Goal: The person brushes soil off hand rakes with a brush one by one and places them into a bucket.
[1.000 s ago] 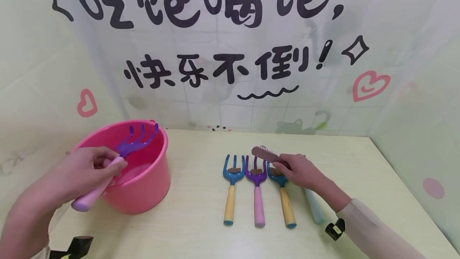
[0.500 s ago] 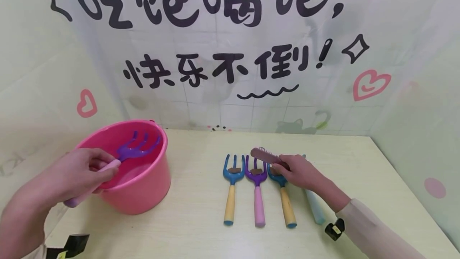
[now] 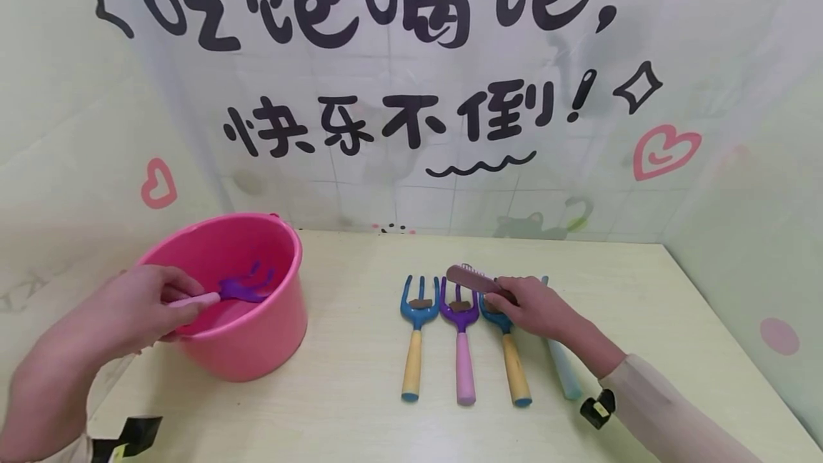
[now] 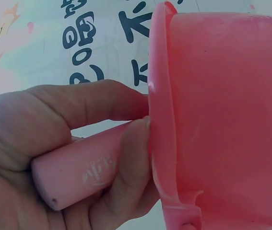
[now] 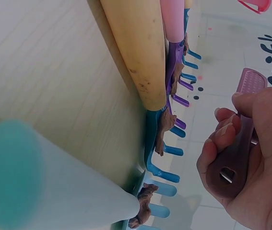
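Note:
At the left, my left hand [image 3: 131,306] grips the pink handle of a purple hand rake [image 3: 239,290] at the near rim of a pink bucket [image 3: 257,345]. The rake's tines are inside the bucket. Close up in the left wrist view, thumb and fingers wrap the pink handle [image 4: 80,167] against the bucket rim [image 4: 160,96]. My right hand [image 3: 536,309] holds a dusky pink brush [image 3: 471,279], bristles up, above the rakes on the table. In the right wrist view the brush handle [image 5: 231,163], with a hole at its end, lies in the curled fingers.
Several hand rakes lie side by side: a blue one [image 3: 412,370], a purple one [image 3: 464,370], a second blue one [image 3: 516,370] and a pale blue one [image 3: 563,374] under my right forearm. Brown lumps [image 5: 165,127] sit on their heads. A printed sheet [image 3: 386,198] hangs behind.
My left hand has tipped the purple rake down, so its tines have dropped from about rim height to deeper inside the bucket. The right hand and the brush have hardly moved.

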